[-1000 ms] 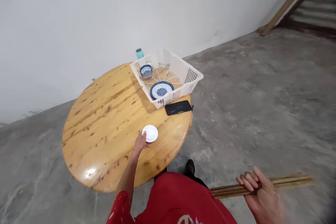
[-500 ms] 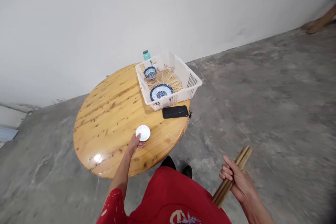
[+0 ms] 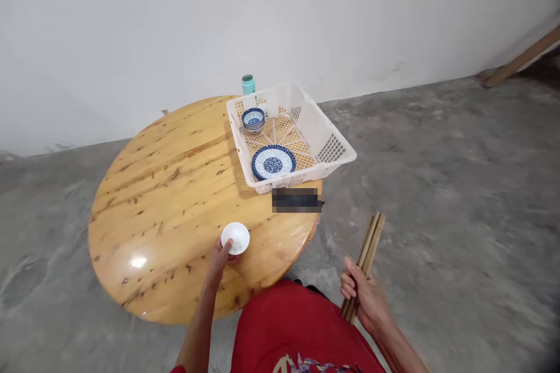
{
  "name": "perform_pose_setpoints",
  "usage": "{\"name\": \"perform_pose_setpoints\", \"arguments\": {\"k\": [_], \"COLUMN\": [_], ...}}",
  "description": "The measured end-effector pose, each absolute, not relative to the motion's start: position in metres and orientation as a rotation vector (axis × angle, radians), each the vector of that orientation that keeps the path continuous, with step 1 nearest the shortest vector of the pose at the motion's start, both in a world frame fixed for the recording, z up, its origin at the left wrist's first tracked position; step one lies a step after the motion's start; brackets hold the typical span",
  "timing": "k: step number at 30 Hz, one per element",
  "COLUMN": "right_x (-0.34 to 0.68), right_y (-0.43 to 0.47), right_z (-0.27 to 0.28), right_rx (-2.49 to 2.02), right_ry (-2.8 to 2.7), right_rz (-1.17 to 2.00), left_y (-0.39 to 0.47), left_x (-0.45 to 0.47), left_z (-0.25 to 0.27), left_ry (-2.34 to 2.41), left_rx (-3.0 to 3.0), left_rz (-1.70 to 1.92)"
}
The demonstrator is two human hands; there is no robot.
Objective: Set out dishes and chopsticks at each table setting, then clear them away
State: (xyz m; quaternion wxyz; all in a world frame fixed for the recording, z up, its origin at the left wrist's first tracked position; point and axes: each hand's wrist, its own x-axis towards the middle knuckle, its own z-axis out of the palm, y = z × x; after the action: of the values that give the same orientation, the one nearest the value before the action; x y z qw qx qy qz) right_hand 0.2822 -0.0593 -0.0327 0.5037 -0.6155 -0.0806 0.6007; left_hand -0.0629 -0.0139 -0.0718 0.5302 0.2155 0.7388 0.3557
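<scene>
My left hand (image 3: 221,256) is closed on a small white bowl (image 3: 236,237), thumb inside the rim and fingers beneath, over the near part of the round wooden table (image 3: 166,204). At the right, above the floor and off the table, my right hand (image 3: 365,291) grips a bundle of wooden chopsticks (image 3: 371,242) that points up and away from me. A white plastic basket (image 3: 330,125) sits on the table's far right side. In it are stacked blue-and-white bowls (image 3: 253,119) and, nearer me, blue-and-white plates (image 3: 273,162).
A turquoise canister (image 3: 248,85) stands behind the basket. A pixelated dark, flat object (image 3: 296,200) lies between the basket and the table's right edge. A white wall (image 3: 131,29) rises behind, and a wooden leg (image 3: 520,61) shows at far right.
My view has shifted closer to the table. My right hand has come leftward and the chopsticks stand steeper. The white bowl stays in my left hand, now tilted more towards my view.
</scene>
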Motion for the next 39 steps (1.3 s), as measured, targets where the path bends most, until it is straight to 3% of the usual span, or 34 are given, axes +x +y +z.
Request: {"name": "perform_pose_setpoints", "arguments": {"k": [9,12,21,28,39], "right_x": [0.318,0.304,0.263,0.259,0.273], "right_y": [0.094,0.168,0.339,0.375,0.399], "right_z": [0.106,0.124,0.036,-0.016,-0.055], "right_rx": [-1.438,-1.423,-1.878,-2.317,-2.323], "right_ry": [-0.78,-0.965,-1.169,-1.762,-2.346], "right_rz": [1.385,1.414,1.382,1.147,0.916], "left_y": [-0.017,-0.02,-0.032,-0.019,0.03], "left_x": [-0.061,-0.057,-0.039,-0.039,-0.051], "left_z": [-0.087,-0.088,-0.072,-0.045,0.0], "left_ry": [1.751,1.746,1.811,1.896,1.946], "left_rx": [0.426,0.336,0.049,-0.026,0.194], "left_rz": [0.943,0.993,1.191,1.283,1.341]}}
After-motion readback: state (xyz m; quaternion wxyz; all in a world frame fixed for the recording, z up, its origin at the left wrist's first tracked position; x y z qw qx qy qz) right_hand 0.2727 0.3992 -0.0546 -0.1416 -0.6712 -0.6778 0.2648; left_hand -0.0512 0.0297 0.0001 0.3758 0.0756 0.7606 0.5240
